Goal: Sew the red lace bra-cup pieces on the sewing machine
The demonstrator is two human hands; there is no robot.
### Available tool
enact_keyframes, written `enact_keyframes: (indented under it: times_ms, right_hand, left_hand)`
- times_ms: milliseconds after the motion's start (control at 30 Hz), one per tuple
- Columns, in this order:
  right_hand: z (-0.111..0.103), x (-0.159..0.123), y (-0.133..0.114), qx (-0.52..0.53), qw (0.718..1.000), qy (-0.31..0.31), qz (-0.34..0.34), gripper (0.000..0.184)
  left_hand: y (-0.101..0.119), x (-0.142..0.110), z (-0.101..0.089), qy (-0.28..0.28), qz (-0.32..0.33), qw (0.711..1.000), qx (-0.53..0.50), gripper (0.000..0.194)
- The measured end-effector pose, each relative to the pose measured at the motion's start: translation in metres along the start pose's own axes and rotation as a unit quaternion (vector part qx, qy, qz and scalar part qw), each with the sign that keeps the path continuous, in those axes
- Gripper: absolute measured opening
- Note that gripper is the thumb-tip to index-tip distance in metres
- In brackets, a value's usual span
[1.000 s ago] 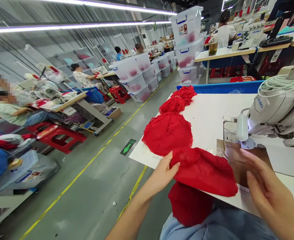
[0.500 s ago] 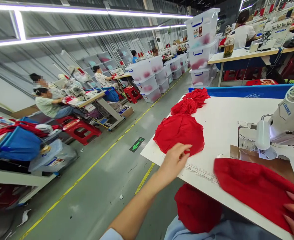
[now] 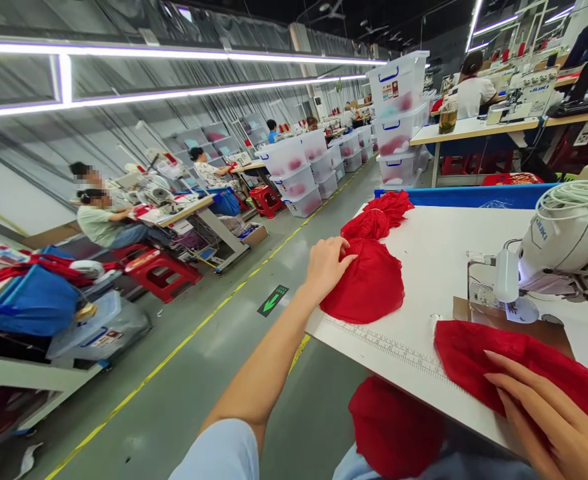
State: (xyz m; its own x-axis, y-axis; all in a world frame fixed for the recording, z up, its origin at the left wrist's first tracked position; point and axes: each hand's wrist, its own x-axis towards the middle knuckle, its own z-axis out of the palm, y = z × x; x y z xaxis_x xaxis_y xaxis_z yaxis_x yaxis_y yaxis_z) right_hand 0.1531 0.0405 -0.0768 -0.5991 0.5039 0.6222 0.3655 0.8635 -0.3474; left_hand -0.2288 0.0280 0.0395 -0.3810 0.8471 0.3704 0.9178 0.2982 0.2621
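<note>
My left hand is at the far left of the table, at the left edge of a flat stack of red fabric pieces. Its thumb and fingers are bent together on the cloth in a pinch. Lying flat on a folded red fabric piece near the front edge is my right hand, with the fingers stretched out. Another bundle of red fabric rests on my lap below the tabletop. Behind the stack sits a gathered red bundle.
A JUKI sewing machine stands at the table's right. A printed ruler strip runs along the front edge of the white table. Stacked plastic bins stand beyond. Several people work at machines along the aisle.
My left hand has moved away from me, from the stack's near edge to its left edge. My right hand has slid left over the folded red fabric. The view has shifted slightly.
</note>
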Motion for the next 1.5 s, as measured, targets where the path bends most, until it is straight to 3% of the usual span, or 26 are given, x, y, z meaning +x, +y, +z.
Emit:
enact_keyframes:
  times_ms: [100, 200, 400, 500, 567, 667, 767, 800, 833, 900, 1033, 1100, 1200, 1300, 1400, 1500]
  right_hand:
    - [0.003, 0.016, -0.009, -0.05, 0.998, 0.001, -0.031, 0.032]
    - [0.005, 0.02, -0.008, -0.098, 0.994, -0.004, -0.039, 0.035]
    - [-0.003, 0.008, 0.002, -0.129, 0.991, -0.003, -0.025, 0.039]
    - [-0.014, 0.008, 0.0, -0.119, 0.993, -0.022, 0.002, 0.038]
    - [-0.02, 0.008, -0.001, -0.116, 0.992, -0.039, 0.021, 0.039]
    - [-0.026, 0.007, -0.001, -0.118, 0.991, -0.053, 0.041, 0.041]
    - [-0.032, 0.001, 0.003, -0.135, 0.988, -0.054, 0.048, 0.043]
    - [-0.034, -0.001, 0.005, -0.145, 0.987, -0.053, 0.048, 0.044]
    - [-0.037, -0.004, 0.006, -0.156, 0.985, -0.052, 0.045, 0.044]
    - [-0.041, -0.007, 0.006, -0.176, 0.982, -0.049, 0.038, 0.045]
    - [-0.049, -0.003, -0.004, -0.186, 0.981, -0.021, 0.047, 0.039]
    - [-0.048, 0.003, -0.01, -0.147, 0.988, 0.014, 0.047, 0.027]
    - [-0.04, 0.011, -0.011, -0.071, 0.997, 0.016, 0.021, 0.024]
    - [-0.029, 0.011, -0.005, -0.116, 0.992, -0.021, 0.041, 0.03]
    - [-0.024, 0.012, -0.005, -0.183, 0.979, -0.031, 0.086, 0.042]
    - [-0.024, 0.019, -0.013, -0.2, 0.97, -0.008, 0.137, 0.047]
  left_hand:
    - [0.003, 0.001, -0.003, -0.018, 0.024, 1.0, -0.008, 0.018]
    - [0.005, 0.001, -0.012, -0.038, 0.035, 0.998, -0.036, 0.015]
    - [0.022, -0.017, -0.053, -0.078, 0.053, 0.983, -0.158, 0.022]
    - [0.043, -0.031, -0.076, -0.108, 0.025, 0.954, -0.28, 0.02]
    - [0.061, -0.037, -0.08, -0.145, 0.004, 0.924, -0.355, 0.017]
    - [0.087, -0.041, -0.055, -0.271, 0.019, 0.863, -0.426, 0.017]
    - [0.105, -0.044, -0.002, -0.449, 0.004, 0.766, -0.461, 0.031]
    - [0.108, -0.046, 0.016, -0.482, 0.004, 0.749, -0.454, 0.042]
    - [0.109, -0.048, 0.03, -0.488, 0.02, 0.752, -0.442, 0.052]
    - [0.109, -0.053, 0.05, -0.458, 0.089, 0.787, -0.404, 0.063]
    - [0.106, -0.062, 0.059, -0.327, 0.227, 0.87, -0.29, 0.04]
    - [0.106, -0.066, 0.061, -0.29, 0.288, 0.886, -0.219, 0.027]
    - [0.11, -0.07, 0.068, -0.276, 0.347, 0.888, -0.12, 0.033]
    - [0.117, -0.074, 0.068, -0.294, 0.344, 0.89, -0.054, 0.04]
    - [0.124, -0.072, 0.061, -0.308, 0.305, 0.899, -0.07, 0.032]
    - [0.129, -0.061, 0.055, -0.258, 0.272, 0.923, -0.089, 0.027]
